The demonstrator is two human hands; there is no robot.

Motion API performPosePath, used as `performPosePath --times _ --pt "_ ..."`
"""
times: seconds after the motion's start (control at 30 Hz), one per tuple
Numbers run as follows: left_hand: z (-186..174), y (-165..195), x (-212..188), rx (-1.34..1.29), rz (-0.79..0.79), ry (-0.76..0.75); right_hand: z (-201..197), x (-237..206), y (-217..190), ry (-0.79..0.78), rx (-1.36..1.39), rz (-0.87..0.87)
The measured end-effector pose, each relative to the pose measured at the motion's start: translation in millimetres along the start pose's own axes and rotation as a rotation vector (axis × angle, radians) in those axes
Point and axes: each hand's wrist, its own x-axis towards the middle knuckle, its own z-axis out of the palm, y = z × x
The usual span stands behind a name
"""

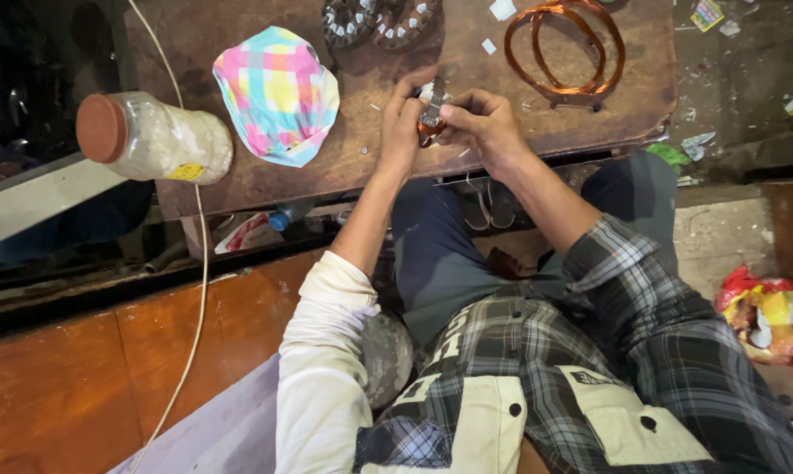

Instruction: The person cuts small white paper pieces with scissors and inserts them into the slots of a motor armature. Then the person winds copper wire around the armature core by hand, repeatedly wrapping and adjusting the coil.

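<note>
Both of my hands meet over the near edge of a dark worn worktable (581,110). My left hand (401,123) and my right hand (481,123) grip one small metal part wound with copper wire (430,118). The part is held just above the table top, mostly hidden by my fingers. A pair of copper wire coils (570,48) lies on the table to the far right of my hands. Two round metal motor cores with slotted teeth (380,19) sit at the table's far edge.
A plaid pastel cloth bundle (278,92) lies left of my hands, and a plastic jar with a brown lid (150,138) rests on its side further left. A white cord (201,263) runs down past the table. Orange wooden boards (107,351) and a crumpled red wrapper (769,316) flank my legs.
</note>
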Motion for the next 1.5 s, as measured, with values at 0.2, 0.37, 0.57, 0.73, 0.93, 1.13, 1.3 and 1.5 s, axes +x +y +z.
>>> performPosePath --times 0.2,0.37,0.57,0.73,0.93,1.13,1.3,1.5 --pt "-4.0 3.0 2.7 -0.040 -0.039 -0.040 21.8 -15.7 -9.3 0.105 -0.234 -0.127" --pt "-19.8 12.8 5.1 -0.419 -0.060 0.049 48.9 -45.9 -5.5 0.299 -1.103 -0.712" --pt "-27.7 15.0 1.6 -0.575 -0.036 0.033 54.4 -22.8 -9.9 0.097 -1.565 -1.020" --pt "-30.0 11.8 -2.2 -0.699 0.003 0.070 43.9 -12.4 -24.2 -0.097 -1.219 -0.695" --pt "-33.0 18.0 -3.2 -0.708 0.000 0.003 28.9 7.6 -45.7 -0.262 -1.212 -0.383" --pt "-50.8 42.6 -1.9 -0.340 0.017 -0.111 2.8 2.5 -41.0 -0.308 -0.842 -0.462" --pt "-62.4 52.2 13.0 -0.107 0.040 -0.184 -7.5 1.7 -35.2 -0.157 -0.551 -0.205" --pt "-51.5 62.6 32.9 0.113 -0.001 -0.297 -4.9 9.8 -33.1 -0.113 -0.454 -0.207"
